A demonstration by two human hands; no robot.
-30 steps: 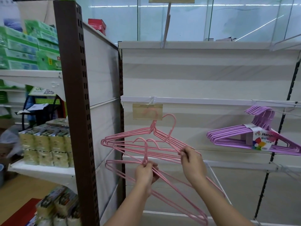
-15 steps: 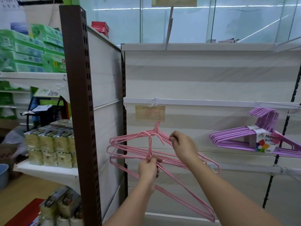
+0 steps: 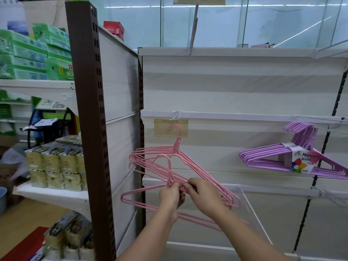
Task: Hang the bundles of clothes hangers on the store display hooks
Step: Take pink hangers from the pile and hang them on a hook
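Standing at a cream display wall (image 3: 235, 87) in a shop, I face its white horizontal rails, with glass panels above the top ledge. Just above my hands, a yellowish tag (image 3: 171, 127) hangs from the upper rail (image 3: 244, 116), and behind it sits the hook end of a pink hanger bundle (image 3: 160, 157), which hangs from that spot and fans down toward me. Well off to the right of my hands, a purple hanger bundle (image 3: 293, 157) with a printed paper label hangs on the same rail. To the left of my hands stands a brown slotted upright (image 3: 90, 129); beyond it, a white shelf (image 3: 56, 194) carries pale yellow packs, and a higher shelf carries green boxes (image 3: 33, 53). The floor down to the left is wood-coloured.

Both forearms reach forward and up from the bottom of the view, hands meeting side by side. My left hand (image 3: 170, 194) has its fingers curled, pinching the neck of a separate pink hanger (image 3: 150, 201) held lower than the hanging bundle. My right hand (image 3: 204, 194), just beside and touching it, pinches the pink wires at the same point, its back turned up toward me.
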